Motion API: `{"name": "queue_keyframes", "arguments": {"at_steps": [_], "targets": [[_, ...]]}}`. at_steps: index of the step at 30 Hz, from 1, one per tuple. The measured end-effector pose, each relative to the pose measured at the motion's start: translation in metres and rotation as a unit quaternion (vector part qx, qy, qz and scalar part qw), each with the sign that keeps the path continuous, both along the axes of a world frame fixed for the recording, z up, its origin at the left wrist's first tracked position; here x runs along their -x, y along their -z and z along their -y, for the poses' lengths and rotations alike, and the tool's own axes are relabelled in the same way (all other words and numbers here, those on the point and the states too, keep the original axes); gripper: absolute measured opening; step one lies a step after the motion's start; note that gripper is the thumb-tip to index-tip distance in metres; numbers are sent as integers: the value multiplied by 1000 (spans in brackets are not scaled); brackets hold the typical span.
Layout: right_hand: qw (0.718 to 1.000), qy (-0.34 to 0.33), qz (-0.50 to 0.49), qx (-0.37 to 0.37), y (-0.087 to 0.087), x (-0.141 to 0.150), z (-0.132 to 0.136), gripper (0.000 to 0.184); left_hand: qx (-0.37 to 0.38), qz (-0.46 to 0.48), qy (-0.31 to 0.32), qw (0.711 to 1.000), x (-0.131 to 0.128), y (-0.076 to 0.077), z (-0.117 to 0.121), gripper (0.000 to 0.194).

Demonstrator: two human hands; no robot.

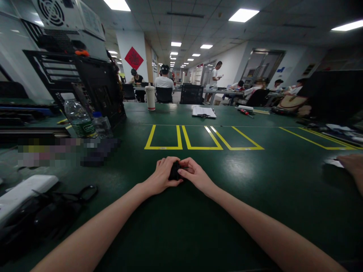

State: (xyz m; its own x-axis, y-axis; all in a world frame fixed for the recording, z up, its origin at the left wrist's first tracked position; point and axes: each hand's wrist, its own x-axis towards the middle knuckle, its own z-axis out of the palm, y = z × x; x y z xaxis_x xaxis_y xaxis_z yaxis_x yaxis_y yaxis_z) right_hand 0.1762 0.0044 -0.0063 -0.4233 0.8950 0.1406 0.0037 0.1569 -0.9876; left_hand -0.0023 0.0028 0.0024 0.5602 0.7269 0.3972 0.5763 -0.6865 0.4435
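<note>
The left grip [161, 175] is wrapped around a small black object [174, 173], and the right grip [195, 174] pinches its right side; whether it touches the bench [181, 226] cannot be told. It is just short of the yellow tape outlines [202, 148]. Open green surface runs right to another person's hand [354, 166] and left to black cables [56, 211]. A cup [150, 97] stands near the far edge.

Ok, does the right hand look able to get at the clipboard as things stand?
Probably not straight away: the right hand is occupied with the small black object, and the clipboard lies beyond the yellow tape outlines. Only flat tape seems between.
</note>
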Motion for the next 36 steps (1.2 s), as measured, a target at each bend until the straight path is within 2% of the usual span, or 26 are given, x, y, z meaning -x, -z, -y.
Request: {"name": "queue_keyframes", "arguments": {"at_steps": [3, 8, 10, 15, 20, 28, 36], "targets": [[1000, 0, 17, 4, -1, -1, 0, 22, 10, -3, 4, 1000, 0, -5, 3, 51], [999, -39, 0, 17, -4, -4, 0, 24, 20, -5, 1, 1000, 1, -10, 6, 50], [999, -43, -1, 20, -3, -4, 0, 27, 20, -4, 2, 1000, 1, -10, 6, 49], [1000, -8, -11, -11, 3, -1, -2, 18, 8, -7, -1, 1000, 0, -7, 5, 51], [1000, 4, 17, -9, 6, 0, -3, 24, 7, -18, -3, 1000, -1, -8, 5, 49], [999, -49, 3, -16, -1, -3, 2, 21, 2, -12, -14, 1000, -1, 0, -1, 51], [1000, -16, 8, -18, 3, 0, -2, 19, 1, -9, 1, 1000, 1, -6, 4, 51]]}}
